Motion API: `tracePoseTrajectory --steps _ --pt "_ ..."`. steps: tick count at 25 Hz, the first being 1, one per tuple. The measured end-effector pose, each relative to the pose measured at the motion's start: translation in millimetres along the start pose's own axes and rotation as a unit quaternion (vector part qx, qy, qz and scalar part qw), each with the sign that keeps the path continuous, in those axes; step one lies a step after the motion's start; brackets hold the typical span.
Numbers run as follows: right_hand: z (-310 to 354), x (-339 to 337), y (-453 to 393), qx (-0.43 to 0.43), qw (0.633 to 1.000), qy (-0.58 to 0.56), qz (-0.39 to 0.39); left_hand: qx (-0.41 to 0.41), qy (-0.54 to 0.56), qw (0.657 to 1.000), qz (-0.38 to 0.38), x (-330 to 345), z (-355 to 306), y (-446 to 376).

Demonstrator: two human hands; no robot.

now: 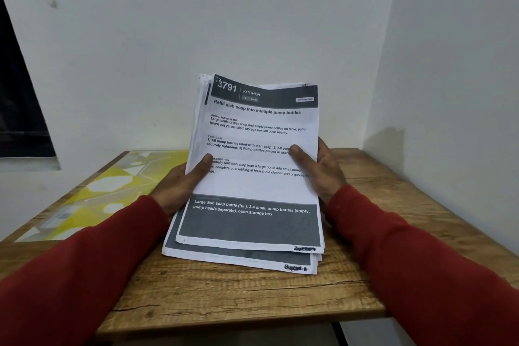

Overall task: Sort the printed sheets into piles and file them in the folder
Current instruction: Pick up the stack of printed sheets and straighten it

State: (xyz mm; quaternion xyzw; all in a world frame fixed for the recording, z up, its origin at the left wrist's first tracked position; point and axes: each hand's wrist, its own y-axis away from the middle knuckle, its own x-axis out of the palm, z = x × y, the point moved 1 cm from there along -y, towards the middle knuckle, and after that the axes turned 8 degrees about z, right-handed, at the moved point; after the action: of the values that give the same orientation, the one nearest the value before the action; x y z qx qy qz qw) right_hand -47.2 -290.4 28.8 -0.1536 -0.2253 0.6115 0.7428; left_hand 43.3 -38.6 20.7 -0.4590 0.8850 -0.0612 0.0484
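Observation:
I hold a stack of printed sheets (252, 182) upright and tilted above the wooden table (252, 298). The top sheet has a dark header reading 3791 KITCHEN. My left hand (182, 182) grips the stack's left edge with the thumb on the front page. My right hand (317, 168) grips the right edge, thumb across the text. The sheets are uneven; lower ones stick out at the bottom. A yellow and white patterned folder (106, 191) lies flat on the table to the left of the stack.
The table stands in a corner, with white walls behind and to the right. Its front edge (241, 326) runs just below my red sleeves. A dark window opening (19, 98) is at the far left.

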Motion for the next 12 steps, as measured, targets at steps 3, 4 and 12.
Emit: tracePoseTrajectory --steps 3,4,12 --pt "-1.9 -1.7 -0.8 -0.003 1.0 0.013 0.0 -0.005 -0.001 1.0 -0.002 0.2 -0.8 0.9" --pt "-2.4 -1.8 -0.8 -0.003 1.0 0.016 -0.002 -0.008 -0.002 1.0 -0.001 0.7 -1.3 1.5" --pt "-3.4 -1.5 0.3 0.008 1.0 0.011 -0.013 0.009 0.008 1.0 0.012 4.9 -6.9 7.1"
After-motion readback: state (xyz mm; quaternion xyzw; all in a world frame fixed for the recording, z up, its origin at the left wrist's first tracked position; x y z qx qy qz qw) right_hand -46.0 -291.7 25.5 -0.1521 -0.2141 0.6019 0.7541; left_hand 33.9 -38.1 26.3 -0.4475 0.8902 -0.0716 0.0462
